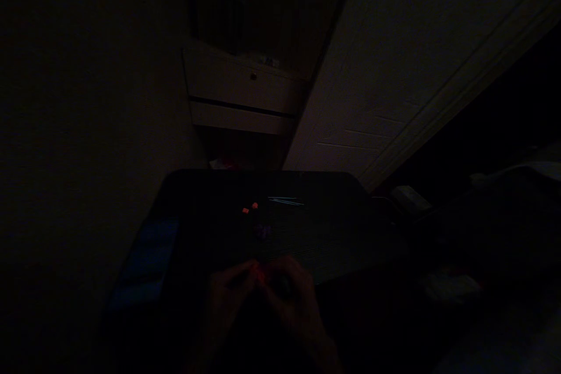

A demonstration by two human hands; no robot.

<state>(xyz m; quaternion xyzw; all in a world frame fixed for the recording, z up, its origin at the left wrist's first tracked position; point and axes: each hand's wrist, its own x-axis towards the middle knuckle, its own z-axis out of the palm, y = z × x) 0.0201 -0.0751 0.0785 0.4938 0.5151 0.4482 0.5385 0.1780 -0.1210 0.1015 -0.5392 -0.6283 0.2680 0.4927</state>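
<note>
The view is very dark. My left hand [232, 287] and my right hand [291, 292] meet over the near edge of a dark table [333, 234], thumbs and fingertips pinched together. Between the fingertips is a small red piece [260, 274], its kind too dim to make out. Just beyond the hands lies a small purple lobed piece [263, 231]. Farther off are two small orange pieces, one on the left [245, 210] and another [255, 205] beside it. Several thin pale sticks [286, 201] lie to their right.
A flat bluish panel [144, 263] lies at the table's left side. Behind the table stands a cabinet with drawers [245, 87], next to a pale wall or panel [377, 82]. To the right, a pale box-like object [411, 199] sits beyond the table.
</note>
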